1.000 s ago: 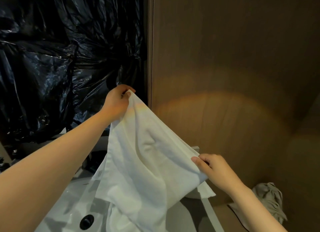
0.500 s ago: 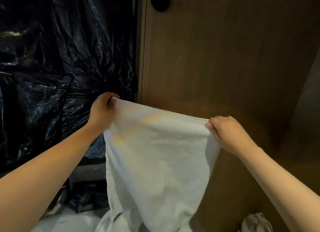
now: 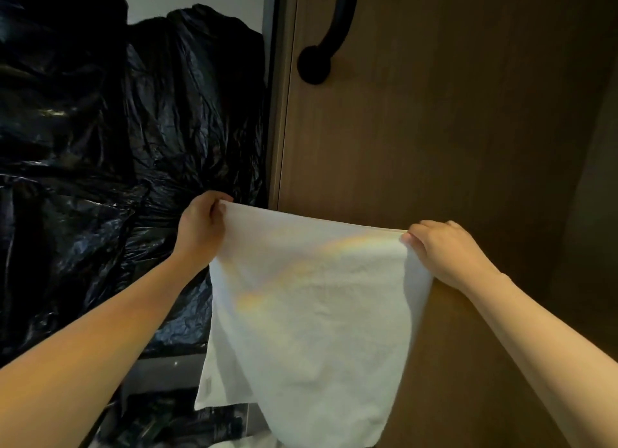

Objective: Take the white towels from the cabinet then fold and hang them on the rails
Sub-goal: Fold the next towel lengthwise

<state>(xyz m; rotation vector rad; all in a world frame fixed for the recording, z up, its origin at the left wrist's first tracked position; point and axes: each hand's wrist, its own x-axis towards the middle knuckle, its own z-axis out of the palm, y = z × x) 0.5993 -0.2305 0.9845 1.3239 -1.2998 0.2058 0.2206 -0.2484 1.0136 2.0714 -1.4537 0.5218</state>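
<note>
A white towel (image 3: 317,314) hangs spread between both hands in the middle of the frame. The left hand (image 3: 200,227) pinches its upper left corner with curled fingers, and the right hand (image 3: 444,253) pinches the upper right corner. The cloth drops to the bottom edge, in front of a brown wooden door (image 3: 434,130) with a black handle (image 3: 329,29) at the top. Crumpled black plastic (image 3: 117,146) fills the left side; what it covers is hidden.

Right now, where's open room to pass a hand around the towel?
Open: the bare door between the black handle and the top edge of the towel, and door right of the right hand. Crowded: crumpled black plastic behind the left hand; the towel hides what's below.
</note>
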